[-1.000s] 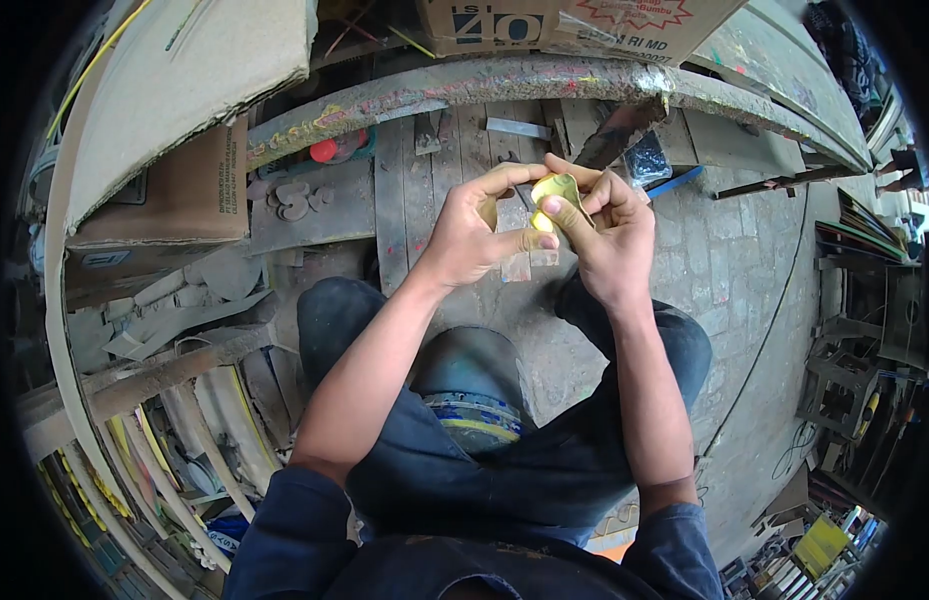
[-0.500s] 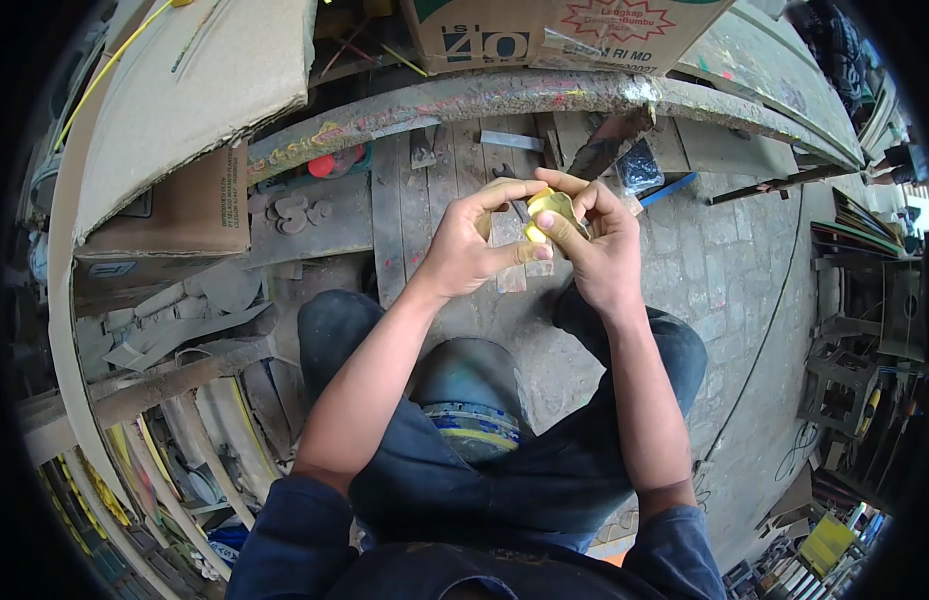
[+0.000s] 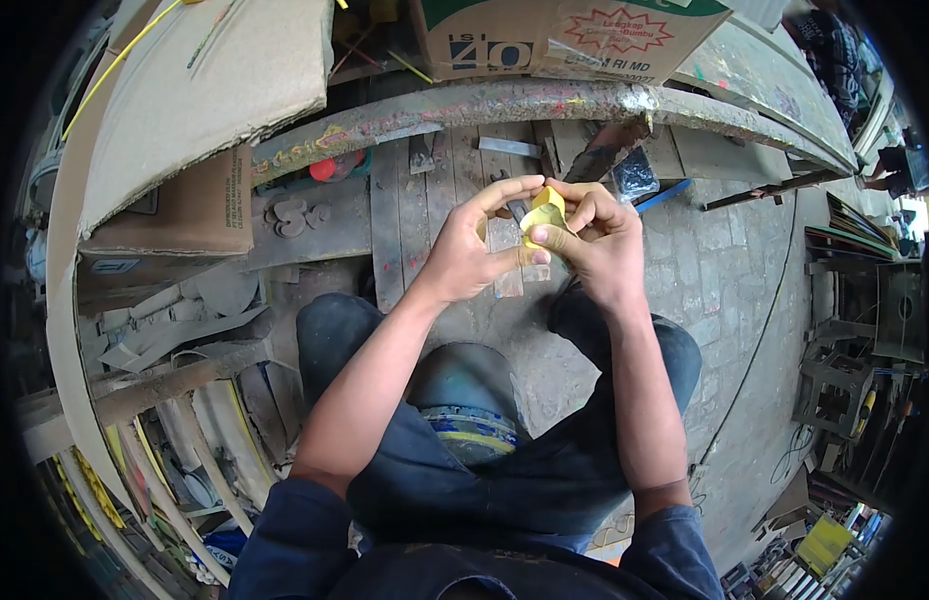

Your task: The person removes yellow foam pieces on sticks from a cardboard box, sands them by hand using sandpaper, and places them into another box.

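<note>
A small yellow piece [image 3: 547,205] is between my two hands, in front of the workbench edge. My left hand [image 3: 475,243] curves around its left side, with the thumb and index fingertips at its edge. My right hand [image 3: 603,240] grips it from the right, the thumb pressed on its face and the fingers bent behind. Something olive-coloured, perhaps sandpaper or cloth, lies under my right thumb; it is mostly hidden. Below the hands a round container [image 3: 469,390] with a blue and yellow band stands between my knees.
A printed cardboard box [image 3: 575,45] sits beyond the curved bench edge [image 3: 465,103]. Another carton [image 3: 175,225] is at the left. Wooden planks [image 3: 388,230] and round grey pieces [image 3: 295,215] lie below the bench. A cable [image 3: 755,360] crosses the paved floor. A person [image 3: 830,45] is at the upper right.
The yellow piece has turned between my fingers, and its yellow side now shows more at the top. Both hands stay close together around it. The view has shifted slightly.
</note>
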`<action>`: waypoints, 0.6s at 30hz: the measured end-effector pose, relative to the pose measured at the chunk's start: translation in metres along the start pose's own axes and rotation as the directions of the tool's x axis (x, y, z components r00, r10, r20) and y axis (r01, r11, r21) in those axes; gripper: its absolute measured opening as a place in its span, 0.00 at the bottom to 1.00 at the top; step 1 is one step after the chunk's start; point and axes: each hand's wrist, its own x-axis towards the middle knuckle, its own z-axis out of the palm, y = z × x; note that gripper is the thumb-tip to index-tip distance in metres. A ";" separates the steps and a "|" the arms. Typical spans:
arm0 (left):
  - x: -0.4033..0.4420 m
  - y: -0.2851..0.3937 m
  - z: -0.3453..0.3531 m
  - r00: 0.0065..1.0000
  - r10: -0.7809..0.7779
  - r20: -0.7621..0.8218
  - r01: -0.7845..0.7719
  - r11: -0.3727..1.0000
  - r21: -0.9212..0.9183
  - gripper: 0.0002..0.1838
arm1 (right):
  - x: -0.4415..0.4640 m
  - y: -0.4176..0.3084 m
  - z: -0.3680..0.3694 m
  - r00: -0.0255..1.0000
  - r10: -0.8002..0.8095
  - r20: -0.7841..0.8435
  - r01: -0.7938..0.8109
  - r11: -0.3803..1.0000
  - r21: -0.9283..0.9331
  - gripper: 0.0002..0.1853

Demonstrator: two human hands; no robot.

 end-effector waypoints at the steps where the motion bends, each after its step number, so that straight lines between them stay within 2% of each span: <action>1: 0.000 0.001 -0.001 1.000 0.016 0.022 -0.017 1.000 0.014 0.37 | -0.001 -0.002 0.000 1.000 -0.003 0.005 0.004 0.999 -0.045 0.18; 2: -0.001 0.001 -0.001 1.000 0.012 0.022 -0.013 1.000 0.014 0.37 | -0.001 -0.004 -0.001 1.000 -0.009 0.010 0.009 0.996 -0.090 0.18; 4: 0.000 0.002 -0.003 0.997 -0.001 0.080 -0.004 0.998 0.064 0.39 | -0.001 -0.005 -0.004 1.000 0.011 0.010 -0.011 0.999 -0.047 0.18; 7: 0.000 0.005 -0.005 0.992 0.013 0.127 -0.019 0.999 0.040 0.40 | 0.001 -0.006 -0.016 0.996 0.081 0.023 -0.081 0.996 0.039 0.17; 9: -0.002 0.011 -0.004 0.988 0.000 0.153 0.002 1.000 -0.014 0.39 | 0.002 -0.003 -0.023 0.981 0.189 -0.033 -0.183 0.973 0.140 0.16; 11: -0.002 0.014 -0.002 0.983 -0.012 0.181 0.025 0.997 -0.067 0.39 | 0.001 -0.007 -0.022 0.981 0.191 -0.041 -0.183 0.972 0.148 0.16; 13: -0.002 0.014 0.001 0.979 -0.051 0.198 0.094 0.972 -0.214 0.37 | 0.001 -0.008 -0.020 0.980 0.193 -0.047 -0.184 0.970 0.157 0.15; 15: 0.000 0.008 0.004 0.985 -0.052 0.165 0.087 0.973 -0.212 0.35 | 0.002 -0.003 -0.016 0.979 0.161 -0.122 -0.129 0.963 0.238 0.15; 17: 0.001 0.006 0.006 0.990 -0.050 0.133 0.077 0.974 -0.212 0.33 | 0.001 0.000 -0.014 0.981 0.143 -0.130 -0.113 0.970 0.216 0.15; 18: 0.000 0.008 0.007 0.988 -0.093 0.122 0.120 0.965 -0.234 0.32 | 0.001 0.000 -0.013 0.983 0.125 -0.137 -0.097 0.977 0.192 0.15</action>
